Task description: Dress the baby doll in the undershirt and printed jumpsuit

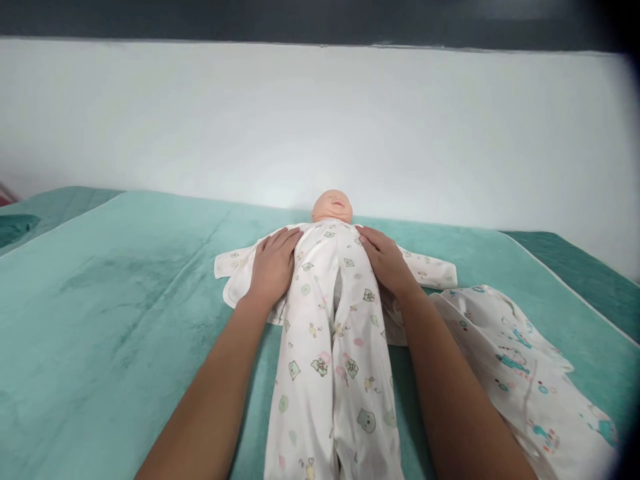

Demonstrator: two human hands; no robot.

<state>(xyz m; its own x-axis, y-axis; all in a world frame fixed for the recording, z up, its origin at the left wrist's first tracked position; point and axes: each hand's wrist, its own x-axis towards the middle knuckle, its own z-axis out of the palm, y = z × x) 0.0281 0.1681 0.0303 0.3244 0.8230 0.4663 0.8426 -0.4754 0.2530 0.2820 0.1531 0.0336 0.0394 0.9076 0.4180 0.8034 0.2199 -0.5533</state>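
Note:
A baby doll (332,205) lies on its back with its head toward the wall. White printed baby pants (333,320) are spread lengthwise over its front, the waist just below the chin and the legs reaching toward me. Beneath them, a white long-sleeved baby top (239,283) shows at both sides with its sleeves out. My left hand (275,263) lies flat along the left edge of the pants, over the top. On the opposite edge rests my right hand (386,260), its fingers stretched out on the fabric. The doll's body is covered.
Another white cloth garment (520,367) with blue animal prints lies crumpled at the right, beside my right forearm. Everything rests on a green plush cover (125,320). A white wall (320,120) rises right behind the doll's head, with a dark band above it.

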